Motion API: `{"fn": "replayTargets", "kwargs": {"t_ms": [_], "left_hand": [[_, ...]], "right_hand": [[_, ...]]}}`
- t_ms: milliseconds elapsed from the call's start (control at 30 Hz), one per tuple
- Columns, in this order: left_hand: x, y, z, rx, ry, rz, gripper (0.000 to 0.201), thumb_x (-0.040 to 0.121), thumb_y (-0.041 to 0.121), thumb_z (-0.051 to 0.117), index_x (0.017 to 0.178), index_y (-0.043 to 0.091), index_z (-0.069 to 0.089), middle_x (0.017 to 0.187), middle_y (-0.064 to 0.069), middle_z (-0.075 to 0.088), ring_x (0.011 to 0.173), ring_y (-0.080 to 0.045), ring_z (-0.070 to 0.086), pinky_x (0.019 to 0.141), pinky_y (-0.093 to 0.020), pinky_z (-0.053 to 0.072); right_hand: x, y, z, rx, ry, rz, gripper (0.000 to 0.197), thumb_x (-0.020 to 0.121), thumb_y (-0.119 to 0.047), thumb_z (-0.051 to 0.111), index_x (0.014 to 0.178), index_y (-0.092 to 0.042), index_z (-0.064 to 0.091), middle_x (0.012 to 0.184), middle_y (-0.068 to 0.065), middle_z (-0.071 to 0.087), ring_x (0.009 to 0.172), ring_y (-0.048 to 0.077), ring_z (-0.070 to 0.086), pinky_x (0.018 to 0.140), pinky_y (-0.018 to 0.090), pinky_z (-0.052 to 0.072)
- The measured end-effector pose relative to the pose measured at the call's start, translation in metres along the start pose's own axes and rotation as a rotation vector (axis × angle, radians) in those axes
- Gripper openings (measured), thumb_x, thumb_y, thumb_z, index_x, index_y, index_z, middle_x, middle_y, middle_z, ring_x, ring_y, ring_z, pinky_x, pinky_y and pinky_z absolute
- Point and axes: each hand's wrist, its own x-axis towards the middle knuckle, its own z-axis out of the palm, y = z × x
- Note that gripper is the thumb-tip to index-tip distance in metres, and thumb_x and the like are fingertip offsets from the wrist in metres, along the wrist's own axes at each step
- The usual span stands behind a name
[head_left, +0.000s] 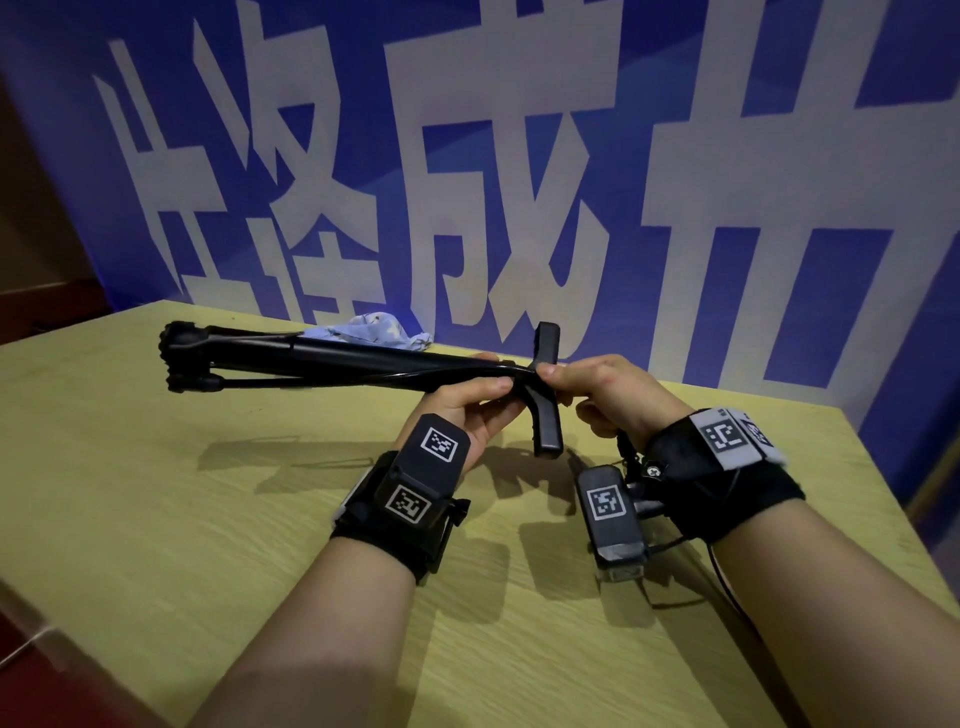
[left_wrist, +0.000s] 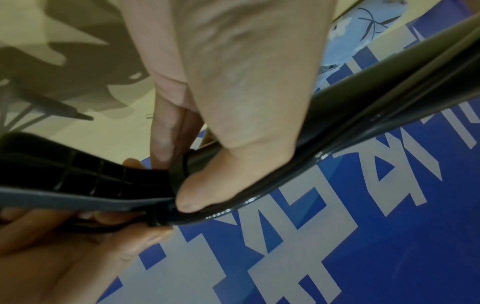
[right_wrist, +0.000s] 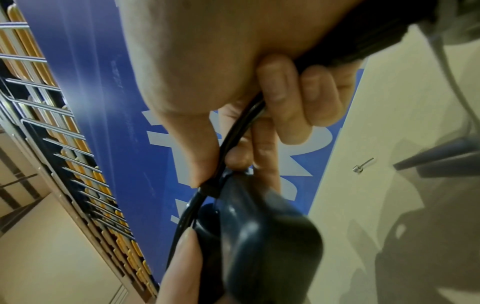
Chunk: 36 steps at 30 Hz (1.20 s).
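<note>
Wooden table (head_left: 156, 519), left hand (head_left: 467, 405) and right hand (head_left: 608, 395) gripping black cane (head_left: 363, 358), cloth (head_left: 379, 330) behind

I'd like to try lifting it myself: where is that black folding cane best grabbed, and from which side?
Probably the shaft right beside the crosswise handle, coming from below on the near side, as the left hand does. The shaft is slim there, and the handle would stop a slip.

Crumpled cloth (head_left: 384, 331) on table (head_left: 130, 493); blue banner (head_left: 639, 78)
</note>
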Motion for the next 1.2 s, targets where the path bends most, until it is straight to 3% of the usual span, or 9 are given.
{"fn": "replayTargets", "kwargs": {"t_ms": [100, 267, 433, 533, 600, 700, 867, 967, 1200], "left_hand": [[-0.002, 0.002, 0.001, 0.002, 0.002, 0.004, 0.022, 0.068, -0.007, 0.060, 0.088, 0.003, 0.060, 0.095, -0.017, 0.065, 0.094, -0.029, 0.066, 0.072, -0.032, 0.059], [-0.001, 0.010, 0.000, 0.001, 0.063, -0.032, 0.020, 0.072, -0.007, 0.057, 0.090, 0.001, 0.061, 0.095, -0.017, 0.068, 0.093, -0.028, 0.066, 0.080, -0.032, 0.059], [0.001, 0.022, -0.013, -0.005, 0.334, -0.120, 0.004, 0.085, 0.006, 0.059, 0.089, 0.006, 0.060, 0.079, -0.012, 0.071, 0.067, -0.024, 0.070, 0.059, -0.021, 0.053], [0.002, 0.023, -0.022, -0.045, 0.462, -0.147, 0.009, 0.086, 0.015, 0.062, 0.093, 0.008, 0.061, 0.086, -0.011, 0.069, 0.073, -0.022, 0.065, 0.060, -0.021, 0.049], [0.004, 0.021, -0.023, -0.060, 0.512, -0.166, 0.016, 0.085, 0.018, 0.064, 0.096, 0.008, 0.060, 0.090, -0.011, 0.067, 0.072, -0.020, 0.063, 0.054, -0.022, 0.049], [0.004, 0.019, -0.024, 0.005, 0.554, -0.208, 0.019, 0.087, 0.024, 0.062, 0.095, 0.007, 0.058, 0.067, -0.010, 0.068, 0.051, -0.017, 0.063, 0.043, -0.018, 0.046], [-0.005, 0.015, -0.013, 0.417, 0.401, -0.355, 0.049, 0.092, 0.042, 0.059, 0.122, 0.005, 0.056, 0.108, -0.019, 0.066, 0.075, -0.018, 0.069, 0.044, -0.021, 0.051], [-0.005, 0.011, -0.005, 0.672, 0.190, -0.488, 0.070, 0.084, 0.063, 0.053, 0.115, 0.001, 0.061, 0.099, -0.012, 0.072, 0.083, -0.020, 0.071, 0.061, -0.027, 0.055], [-0.004, 0.003, -0.010, 0.832, -0.113, -0.463, 0.021, 0.088, 0.033, 0.062, 0.101, 0.017, 0.067, 0.099, -0.001, 0.074, 0.090, -0.014, 0.071, 0.080, -0.028, 0.053]], "right_hand": [[0.001, 0.000, 0.000, 0.023, -0.010, 0.006, 0.033, 0.088, -0.042, 0.062, 0.070, -0.014, 0.066, 0.052, -0.008, 0.046, 0.051, 0.012, 0.023, 0.050, 0.027, 0.017], [0.004, 0.005, 0.003, -0.142, -0.011, 0.021, 0.056, 0.084, -0.062, 0.056, 0.085, -0.009, 0.073, 0.076, 0.002, 0.069, 0.050, 0.013, 0.041, 0.050, 0.025, 0.034], [0.003, 0.009, -0.012, 0.021, -0.171, 0.100, 0.012, 0.095, -0.016, 0.056, 0.104, -0.009, 0.060, 0.071, 0.007, 0.059, 0.062, 0.017, 0.057, 0.056, 0.026, 0.045], [0.004, 0.008, -0.010, 0.252, -0.188, 0.098, 0.026, 0.096, -0.006, 0.048, 0.120, -0.017, 0.053, 0.075, 0.009, 0.056, 0.064, 0.019, 0.057, 0.062, 0.029, 0.050], [0.003, 0.005, -0.004, 0.305, -0.210, 0.062, 0.024, 0.099, -0.011, 0.044, 0.120, -0.013, 0.055, 0.075, 0.009, 0.053, 0.063, 0.022, 0.055, 0.066, 0.033, 0.051], [0.003, 0.005, 0.005, 0.375, -0.206, 0.062, 0.032, 0.100, -0.033, 0.043, 0.102, -0.006, 0.060, 0.077, 0.008, 0.050, 0.062, 0.021, 0.055, 0.070, 0.034, 0.050], [0.008, 0.005, 0.011, 0.513, -0.145, 0.078, 0.042, 0.097, -0.043, 0.045, 0.108, -0.004, 0.057, 0.087, 0.009, 0.047, 0.067, 0.023, 0.062, 0.068, 0.032, 0.054], [0.010, 0.008, 0.013, 0.511, -0.127, 0.094, 0.035, 0.098, -0.038, 0.045, 0.110, -0.007, 0.057, 0.095, 0.012, 0.056, 0.077, 0.022, 0.068, 0.072, 0.032, 0.054], [0.008, 0.007, 0.017, 0.447, -0.191, 0.117, 0.045, 0.102, -0.044, 0.029, 0.113, -0.014, 0.061, 0.117, 0.011, 0.067, 0.114, 0.025, 0.059, 0.103, 0.043, 0.039]]}}
